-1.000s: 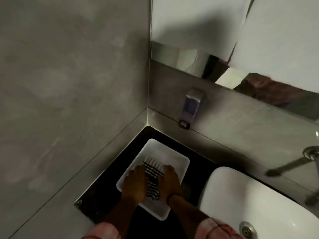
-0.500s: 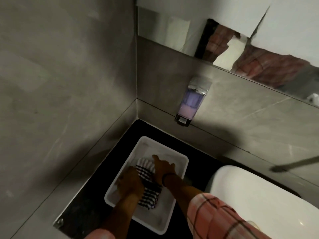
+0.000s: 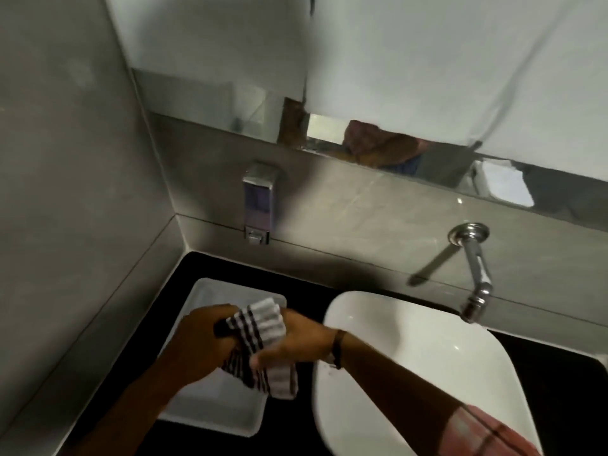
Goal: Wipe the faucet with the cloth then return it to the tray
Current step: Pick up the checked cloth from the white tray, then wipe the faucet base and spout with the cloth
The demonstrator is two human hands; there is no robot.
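Note:
A black-and-white striped cloth [image 3: 263, 340] is bunched up above the white tray [image 3: 210, 409], held by both hands. My left hand [image 3: 207, 343] grips its left side and my right hand [image 3: 296, 340] grips its right side, with part of the cloth hanging down below them. The chrome faucet [image 3: 477, 274] sticks out of the back wall at the right, its spout over the white basin [image 3: 411, 373]. Both hands are well left of the faucet.
A soap dispenser [image 3: 258, 202] is fixed to the back wall above the tray. The counter [image 3: 237, 271] is black. Grey tiled walls close the left side and back, with a mirror strip [image 3: 362, 139] above.
Both hands have lifted the cloth out of the tray, where it lay before. The view has swung right, so the faucet and basin show fully.

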